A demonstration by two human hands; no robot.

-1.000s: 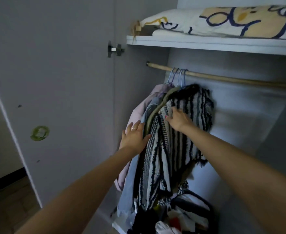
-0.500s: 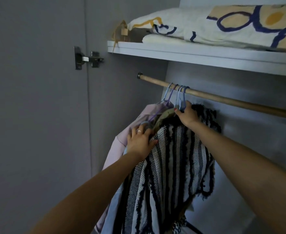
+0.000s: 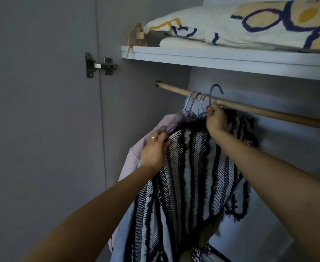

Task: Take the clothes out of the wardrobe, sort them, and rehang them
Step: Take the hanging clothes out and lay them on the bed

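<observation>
- Right hand pinches the blue wire hanger, its hook lifted above the wooden rail, centre frame: draw it outward, clear of neighbouring hooks.
- Left hand grips the black-and-white striped woven garment; support its weight.

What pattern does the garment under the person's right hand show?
Black-and-white vertical stripes with fringed edges on the striped garment, below the right hand; seen in the head view.
</observation>
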